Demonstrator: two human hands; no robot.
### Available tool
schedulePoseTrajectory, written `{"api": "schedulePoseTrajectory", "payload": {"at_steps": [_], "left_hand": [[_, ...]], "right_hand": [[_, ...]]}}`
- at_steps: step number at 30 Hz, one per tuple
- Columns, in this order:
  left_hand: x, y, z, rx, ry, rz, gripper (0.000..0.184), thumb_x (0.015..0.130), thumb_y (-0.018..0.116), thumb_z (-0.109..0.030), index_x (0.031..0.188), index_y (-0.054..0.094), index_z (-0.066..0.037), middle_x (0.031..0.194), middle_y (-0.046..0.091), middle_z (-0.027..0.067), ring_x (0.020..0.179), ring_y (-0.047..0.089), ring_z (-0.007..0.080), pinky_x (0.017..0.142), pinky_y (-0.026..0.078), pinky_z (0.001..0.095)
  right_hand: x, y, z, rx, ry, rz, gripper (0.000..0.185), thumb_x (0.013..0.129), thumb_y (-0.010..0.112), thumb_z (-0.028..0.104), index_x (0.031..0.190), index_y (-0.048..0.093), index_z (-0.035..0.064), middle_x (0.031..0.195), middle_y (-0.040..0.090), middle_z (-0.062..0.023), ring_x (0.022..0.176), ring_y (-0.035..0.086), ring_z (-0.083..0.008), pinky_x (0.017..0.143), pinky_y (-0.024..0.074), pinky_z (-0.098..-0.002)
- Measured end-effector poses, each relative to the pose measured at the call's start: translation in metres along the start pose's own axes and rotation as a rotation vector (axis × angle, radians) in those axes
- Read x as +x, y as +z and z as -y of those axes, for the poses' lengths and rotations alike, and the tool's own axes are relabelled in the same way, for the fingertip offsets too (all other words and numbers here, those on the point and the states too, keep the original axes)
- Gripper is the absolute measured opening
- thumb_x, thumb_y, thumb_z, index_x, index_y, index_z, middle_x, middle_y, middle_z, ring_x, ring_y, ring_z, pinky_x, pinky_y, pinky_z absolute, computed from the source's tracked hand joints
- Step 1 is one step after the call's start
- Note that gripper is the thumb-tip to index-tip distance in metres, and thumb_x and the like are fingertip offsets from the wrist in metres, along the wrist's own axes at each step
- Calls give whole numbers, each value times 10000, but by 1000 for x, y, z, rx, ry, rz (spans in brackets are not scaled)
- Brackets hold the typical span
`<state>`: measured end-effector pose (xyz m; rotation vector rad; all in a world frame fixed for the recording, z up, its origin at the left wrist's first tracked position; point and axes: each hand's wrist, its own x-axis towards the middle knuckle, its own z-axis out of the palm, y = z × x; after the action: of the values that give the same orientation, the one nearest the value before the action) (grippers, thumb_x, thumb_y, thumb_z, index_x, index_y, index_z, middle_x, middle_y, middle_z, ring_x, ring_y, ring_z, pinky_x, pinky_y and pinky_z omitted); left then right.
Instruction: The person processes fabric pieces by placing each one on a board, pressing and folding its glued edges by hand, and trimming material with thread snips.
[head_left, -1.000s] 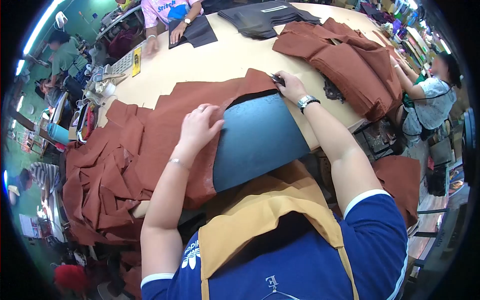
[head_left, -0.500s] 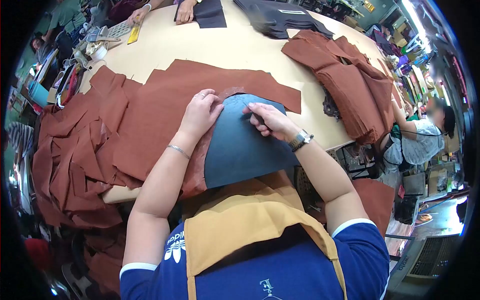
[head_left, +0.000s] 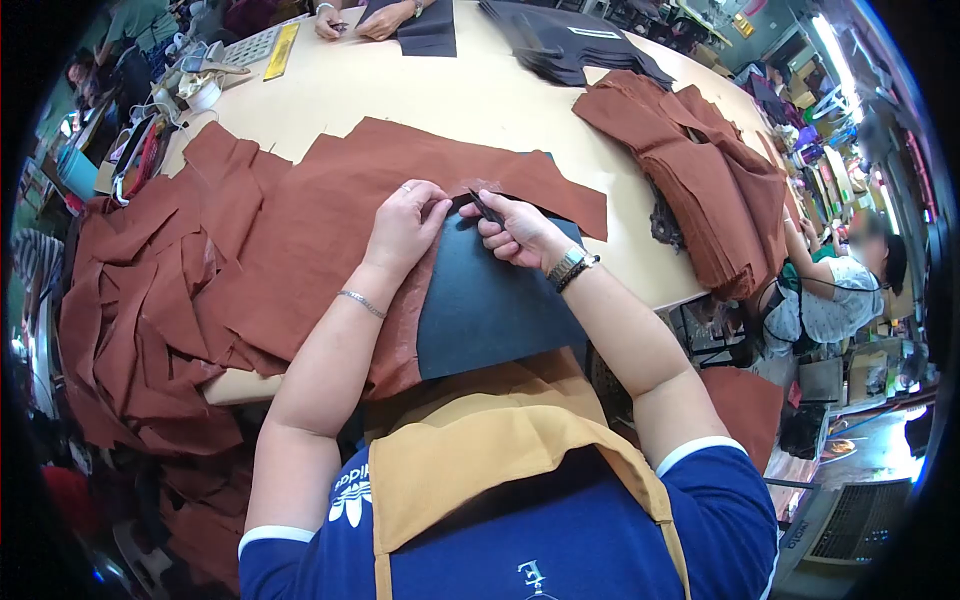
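**Snips sat close to the pinching fingertips**

The left hand (head_left: 405, 228) pinched the edge of the brown cloth (head_left: 320, 220) between thumb and fingers. The right hand (head_left: 522, 232) was closed around dark snips (head_left: 487, 210), their tip pointing toward that pinch; whether the blades were parted could not be told. With so little room between them, a slip of the right hand might have nicked a left fingertip, or cut the cloth farther in than its edge.

The cloth lay on the table (head_left: 520, 120), partly over a dark board (head_left: 495, 310). The board's near end appeared to stick out past the table's near edge, so pressure or a bump there could have tilted it and jerked the cloth under the blades. Creased brown pieces (head_left: 150, 330) hung over the table at the left; if they snagged on the cloth, their weight could have dragged it askew.

A brown stack (head_left: 690, 190) lay to the right and a black stack (head_left: 575, 45) at the far side, near another person's hands (head_left: 388, 20), all well apart from the snips.
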<state>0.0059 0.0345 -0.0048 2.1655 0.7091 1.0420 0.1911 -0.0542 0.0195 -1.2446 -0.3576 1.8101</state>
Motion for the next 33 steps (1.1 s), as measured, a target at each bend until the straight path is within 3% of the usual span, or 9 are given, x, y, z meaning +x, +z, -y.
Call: {"api": "schedulePoseTrajectory", "payload": {"at_steps": [6,9,18,33], "left_hand": [[0,1,2,8,7,-9,113,862,683,-98,906,654,2,951,676,123,849,671,257,742,541,340],[0,1,2,9,23,-16,117,863,683,-102,906,654,2,949,678,122,859,670,260,754,539,347],[0,1,5,17,24,-27,110,861,680,-103,903,655,-5,935,674,120,848,668,269,747,538,352],[-1,2,3,29,65,-19,91,850,687,-81,895,645,-14,882,659,140,783,653,276,696,528,347]], "right_hand": [[-7,0,-8,-8,-76,-14,375,1056,382,402,1079,552,68,651,391,56,474,293,-17,367,244,-157],[-9,3,-4,20,1,-7,370,1055,386,401,1071,550,69,646,390,60,470,294,-17,367,238,-158],[-8,8,-12,-34,-73,-46,373,1050,390,412,1069,552,76,653,402,57,473,296,-18,374,242,-156],[7,5,-7,80,7,37,348,1054,387,401,1053,545,91,668,415,48,479,299,-26,372,244,-155]]}}
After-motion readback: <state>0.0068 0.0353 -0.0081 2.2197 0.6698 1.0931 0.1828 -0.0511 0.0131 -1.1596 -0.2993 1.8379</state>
